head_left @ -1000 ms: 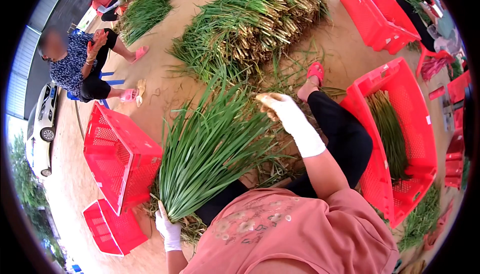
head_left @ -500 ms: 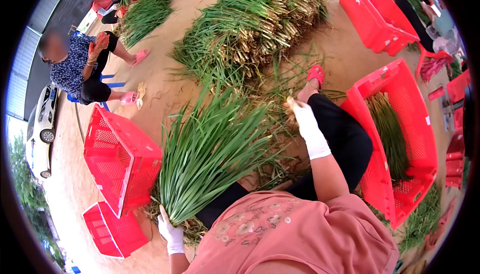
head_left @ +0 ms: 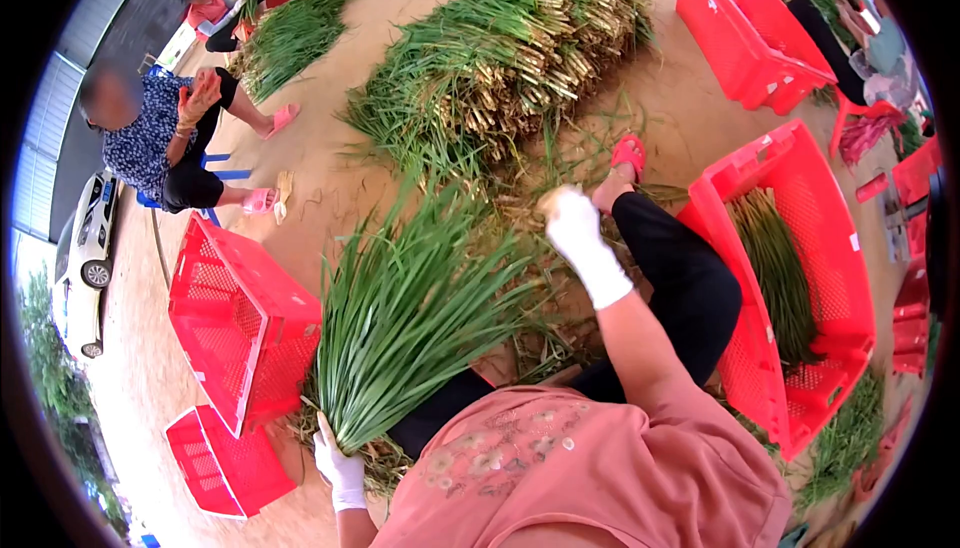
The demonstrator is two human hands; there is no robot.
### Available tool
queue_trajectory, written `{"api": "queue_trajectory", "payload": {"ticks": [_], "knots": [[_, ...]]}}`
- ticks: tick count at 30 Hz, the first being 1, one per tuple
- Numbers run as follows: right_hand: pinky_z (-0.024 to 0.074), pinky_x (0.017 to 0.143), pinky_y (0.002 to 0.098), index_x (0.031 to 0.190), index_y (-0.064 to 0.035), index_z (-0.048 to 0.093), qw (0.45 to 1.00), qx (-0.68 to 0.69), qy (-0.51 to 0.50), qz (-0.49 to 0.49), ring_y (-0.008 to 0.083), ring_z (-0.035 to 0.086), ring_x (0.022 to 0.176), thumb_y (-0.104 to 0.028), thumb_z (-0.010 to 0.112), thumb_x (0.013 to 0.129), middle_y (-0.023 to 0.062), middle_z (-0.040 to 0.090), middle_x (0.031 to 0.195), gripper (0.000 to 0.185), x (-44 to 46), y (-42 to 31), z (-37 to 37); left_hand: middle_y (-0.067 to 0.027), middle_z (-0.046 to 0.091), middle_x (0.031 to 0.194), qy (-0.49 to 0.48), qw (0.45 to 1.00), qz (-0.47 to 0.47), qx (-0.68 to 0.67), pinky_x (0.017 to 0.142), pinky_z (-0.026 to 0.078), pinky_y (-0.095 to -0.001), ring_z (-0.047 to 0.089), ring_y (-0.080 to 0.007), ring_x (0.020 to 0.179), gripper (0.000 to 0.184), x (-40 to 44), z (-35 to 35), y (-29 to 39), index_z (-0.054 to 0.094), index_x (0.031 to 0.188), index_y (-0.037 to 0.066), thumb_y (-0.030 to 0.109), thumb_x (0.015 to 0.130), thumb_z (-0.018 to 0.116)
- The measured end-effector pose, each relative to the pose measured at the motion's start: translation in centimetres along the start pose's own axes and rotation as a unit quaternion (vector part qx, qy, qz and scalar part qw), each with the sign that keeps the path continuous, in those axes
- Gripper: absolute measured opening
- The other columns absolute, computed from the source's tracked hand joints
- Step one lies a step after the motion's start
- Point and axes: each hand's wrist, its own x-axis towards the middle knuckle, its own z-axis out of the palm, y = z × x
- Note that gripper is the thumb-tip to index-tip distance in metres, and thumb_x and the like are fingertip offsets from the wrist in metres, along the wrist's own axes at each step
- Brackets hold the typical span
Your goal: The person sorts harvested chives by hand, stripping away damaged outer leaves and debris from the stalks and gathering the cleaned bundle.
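My left hand point(head_left: 340, 464), in a white glove, is wrapped round the lower end of a bunch of long green leafy stalks point(head_left: 400, 323). The leaves fan upward and to the right across my leg. My right hand point(head_left: 573, 225), gloved in white with stained fingertips, is raised over scattered leaf scraps point(head_left: 545, 293), right of the fanned leaves. Its fingers are curled and blurred, and I cannot make out anything in them. A large heap of stalks with pale root ends point(head_left: 520, 63) lies on the ground ahead.
A red crate point(head_left: 845, 278) holding green stalks point(head_left: 775, 278) stands on my right. Red crates point(head_left: 245, 323) point(head_left: 225, 463) are on my left. Another red crate point(head_left: 745, 33) is at the upper right. A seated person point(head_left: 150, 143) is at the left, another person farther back.
My right hand moved right and down, then swung back left over the scraps. My left hand stays at the bunch's base, and the leaves have shifted slightly.
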Motion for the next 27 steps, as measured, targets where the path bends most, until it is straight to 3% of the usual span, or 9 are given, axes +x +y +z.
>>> {"api": "queue_trajectory", "payload": {"ticks": [2,4,8,10,18,20,22,25,27], "knots": [[0.0465,0.063,0.0368,0.074,-0.0021,0.062,0.987,0.025,0.041,0.156,0.0278,0.060,0.070,-0.021,0.060,0.079,0.0143,0.060,0.071,0.020,1.0,2.3,-1.6,-0.0166,0.048,0.090,0.002,1.000,-0.004,0.001,0.062,0.043,-0.0426,0.051,-0.0355,0.074,0.092,-0.2,0.6,-0.4,0.024,0.139,0.009,0.001,0.058,0.065],[0.0450,0.060,0.0334,0.082,-0.0021,0.063,0.914,0.155,-0.178,0.328,0.0195,0.058,0.064,-0.029,0.064,0.080,0.0090,0.059,0.068,0.027,1.2,0.8,-4.6,-0.0160,0.048,0.089,0.013,1.000,-0.007,-0.002,0.062,0.043,-0.0419,0.051,-0.0345,0.073,0.093,-0.6,0.9,-1.0,0.024,0.140,0.010,0.000,0.057,0.065],[0.0414,0.056,0.0207,0.105,-0.0044,0.061,0.680,0.605,-0.162,0.382,0.0060,0.050,0.061,-0.017,0.061,0.085,-0.0025,0.059,0.080,0.024,-2.3,-1.5,-5.2,-0.0154,0.048,0.089,0.014,1.000,-0.017,-0.016,0.061,0.043,-0.0414,0.051,-0.0337,0.072,0.095,-0.8,1.3,-0.9,0.023,0.140,0.010,0.000,0.055,0.065],[0.0429,0.053,0.0186,0.104,0.0003,0.060,0.652,0.626,-0.134,0.406,0.0066,0.053,0.062,-0.011,0.058,0.086,0.0008,0.062,0.085,0.022,-3.1,-3.1,-5.1,-0.0157,0.048,0.089,0.018,1.000,-0.015,-0.019,0.060,0.043,-0.0415,0.051,-0.0342,0.072,0.095,-0.5,1.0,-0.3,0.023,0.140,0.010,-0.001,0.055,0.064],[0.0449,0.075,0.0255,0.100,-0.0014,0.065,0.843,0.371,-0.335,0.199,0.0129,0.059,0.083,-0.013,0.065,0.079,0.0065,0.065,0.086,0.025,-3.1,-6.4,-5.8,-0.0164,0.048,0.089,0.004,1.000,-0.030,-0.009,0.063,0.043,-0.0426,0.050,-0.0364,0.074,0.093,-0.3,0.7,0.2,0.024,0.140,0.010,-0.003,0.056,0.062],[0.0464,0.075,0.0292,0.091,-0.0025,0.066,0.894,0.298,-0.293,0.161,0.0273,0.061,0.084,-0.015,0.062,0.079,0.0153,0.064,0.088,0.018,-3.8,-6.6,-4.9,-0.0164,0.048,0.089,0.007,0.999,-0.032,-0.006,0.063,0.043,-0.0429,0.051,-0.0366,0.074,0.093,-0.2,0.5,0.5,0.024,0.140,0.010,-0.003,0.056,0.063],[0.0460,0.068,0.0278,0.087,-0.0015,0.065,0.915,0.279,-0.236,0.172,0.0207,0.059,0.072,-0.014,0.059,0.082,0.0108,0.064,0.080,0.015,-4.3,-6.4,-4.0,-0.0166,0.048,0.090,0.014,1.000,-0.019,-0.007,0.062,0.043,-0.0427,0.051,-0.0362,0.074,0.093,0.0,0.4,0.8,0.024,0.140,0.010,-0.002,0.057,0.064],[0.0384,0.054,0.0226,0.097,-0.0056,0.057,0.649,0.623,-0.038,0.436,0.0043,0.041,0.056,-0.016,0.051,0.090,-0.0037,0.052,0.068,0.014,-4.7,-4.0,-2.5,-0.0167,0.049,0.089,0.005,1.000,-0.019,-0.002,0.062,0.043,-0.0424,0.051,-0.0359,0.074,0.092,0.0,0.1,1.1,0.024,0.139,0.010,-0.002,0.058,0.064],[0.0377,0.054,0.0225,0.110,-0.0044,0.055,0.652,0.610,-0.032,0.450,0.0053,0.040,0.058,-0.017,0.053,0.090,-0.0058,0.047,0.069,0.024,-3.4,-4.3,-3.5,-0.0168,0.049,0.089,0.004,1.000,-0.019,0.002,0.061,0.042,-0.0424,0.051,-0.0356,0.074,0.091,0.1,0.1,1.1,0.025,0.139,0.010,-0.001,0.058,0.065]]}}
